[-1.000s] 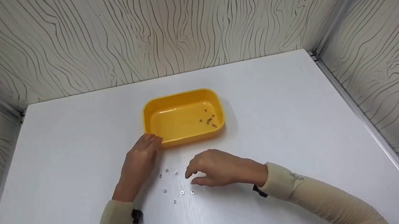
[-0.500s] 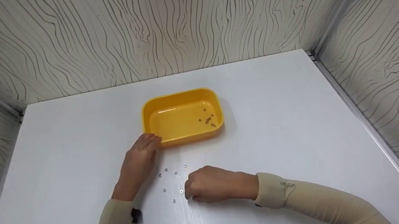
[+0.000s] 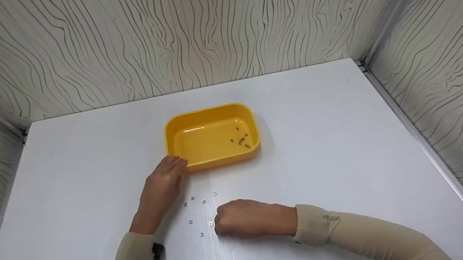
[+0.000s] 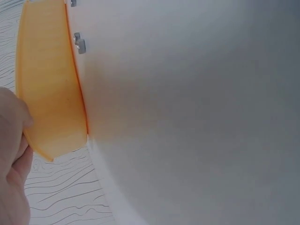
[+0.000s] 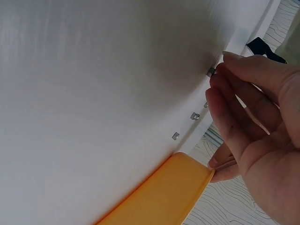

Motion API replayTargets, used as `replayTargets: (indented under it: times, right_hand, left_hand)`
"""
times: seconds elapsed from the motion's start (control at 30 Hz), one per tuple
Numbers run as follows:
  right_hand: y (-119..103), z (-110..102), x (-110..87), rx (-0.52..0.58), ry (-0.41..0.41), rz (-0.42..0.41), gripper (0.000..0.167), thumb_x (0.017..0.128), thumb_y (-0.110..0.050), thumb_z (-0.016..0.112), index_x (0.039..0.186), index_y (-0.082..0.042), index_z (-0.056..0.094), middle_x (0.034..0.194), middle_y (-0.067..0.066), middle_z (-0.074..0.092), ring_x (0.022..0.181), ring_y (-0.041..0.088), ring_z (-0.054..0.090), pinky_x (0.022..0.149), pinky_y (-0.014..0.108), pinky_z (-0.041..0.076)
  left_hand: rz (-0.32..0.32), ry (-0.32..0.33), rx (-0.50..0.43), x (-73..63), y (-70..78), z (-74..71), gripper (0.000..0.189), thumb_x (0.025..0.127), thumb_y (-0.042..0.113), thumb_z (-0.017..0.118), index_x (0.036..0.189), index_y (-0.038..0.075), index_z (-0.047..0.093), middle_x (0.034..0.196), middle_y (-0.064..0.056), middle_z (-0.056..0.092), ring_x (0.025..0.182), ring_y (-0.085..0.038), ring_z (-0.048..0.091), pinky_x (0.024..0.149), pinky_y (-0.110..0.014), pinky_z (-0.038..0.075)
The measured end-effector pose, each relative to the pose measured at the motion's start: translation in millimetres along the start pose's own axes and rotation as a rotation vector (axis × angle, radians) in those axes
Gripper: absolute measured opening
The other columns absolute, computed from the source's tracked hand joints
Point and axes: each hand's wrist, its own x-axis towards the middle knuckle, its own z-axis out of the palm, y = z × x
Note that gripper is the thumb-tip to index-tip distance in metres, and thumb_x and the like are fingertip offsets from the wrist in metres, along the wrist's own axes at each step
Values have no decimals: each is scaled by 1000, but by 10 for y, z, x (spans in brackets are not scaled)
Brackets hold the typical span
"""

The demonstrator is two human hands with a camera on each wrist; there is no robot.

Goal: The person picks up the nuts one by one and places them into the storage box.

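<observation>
A yellow plastic tray [image 3: 210,140] stands on the white table, with several small metal nuts [image 3: 241,141] toward its right end. My left hand [image 3: 158,187] grips the near left corner, fingers over the rim and thumb outside. Loose nuts [image 3: 204,201] are scattered on the tabletop between the hands. My right hand [image 3: 248,219] is low over the table, fingers curled in toward the thumb. In the right wrist view its thumb and fingertips are right at a nut [image 5: 211,71]; I cannot tell whether they pinch it.
Wood-grain patterned panels [image 3: 195,27] rise behind the white table [image 3: 330,132] and along both sides. The tray wall [image 5: 164,192] lies close to the right hand's work, as do more loose nuts [image 5: 194,116].
My right hand has come down toward the near side of the table, its thumb and fingers drawn together over a spot where a nut lay. The left hand stays at the tray corner.
</observation>
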Motion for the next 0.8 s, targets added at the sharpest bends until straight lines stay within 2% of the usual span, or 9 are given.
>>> replayTargets:
  times: [0.17, 0.4, 0.63, 0.8]
  right_hand:
    - [34, 8, 5, 12, 2, -19, 24, 92, -3, 69, 76, -21, 71, 73, -10, 69, 65, 7, 47, 57, 18, 41]
    - [54, 26, 23, 20, -5, 2, 19, 96, -7, 69, 86, -21, 78, 77, -10, 74, 65, 6, 49, 60, 17, 45]
    - [46, 11, -3, 26, 15, 32, 18, 96, -6, 69, 91, -20, 81, 80, -9, 78, 68, 4, 62, 68, 18, 55]
    - [58, 0, -21, 27, 14, 73, 19, 96, -6, 68, 92, -19, 81, 81, -8, 78, 70, 6, 67, 66, 20, 56]
  left_hand:
    - [-6, 2, -9, -3, 3, -7, 26, 93, 1, 76, 119, 3, 74, 118, -12, 78, 119, -29, 72, 108, -43, 59]
    - [6, 11, -14, -2, 11, -7, 26, 93, 2, 76, 120, 4, 74, 117, -11, 78, 119, -28, 73, 108, -42, 59]
    - [11, 18, -2, 0, 0, 3, 26, 91, -2, 77, 115, 6, 73, 113, -8, 79, 114, -25, 75, 111, -40, 57]
    - [8, 9, 5, 3, -2, 6, 25, 92, -1, 76, 116, 6, 73, 115, -7, 79, 115, -24, 74, 112, -40, 57]
